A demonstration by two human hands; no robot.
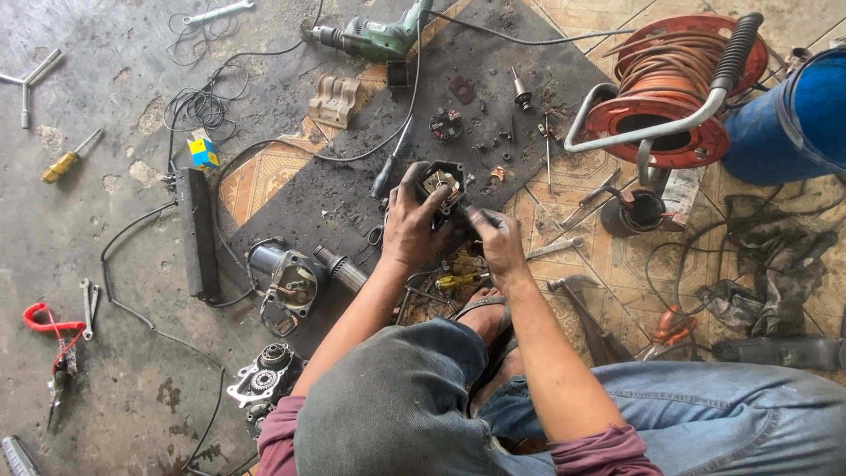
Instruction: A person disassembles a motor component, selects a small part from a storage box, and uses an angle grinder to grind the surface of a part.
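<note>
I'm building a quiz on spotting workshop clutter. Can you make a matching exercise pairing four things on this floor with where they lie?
Things:
1. green power drill
2. orange cable reel
3. yellow-handled screwdriver
4. red-handled tool

Places:
A. far left, on bare concrete, upper half of the view
B. top centre, at the edge of the dark mat
C. lower left, on concrete beside small spanners
D. upper right, next to the blue barrel

Pairs: 1-B, 2-D, 3-A, 4-C

motor housing (443,183): lower half hidden by left hand (407,227)
blue drum (797,119): cut by right edge
mat bits (493,141): too small to tell
</note>
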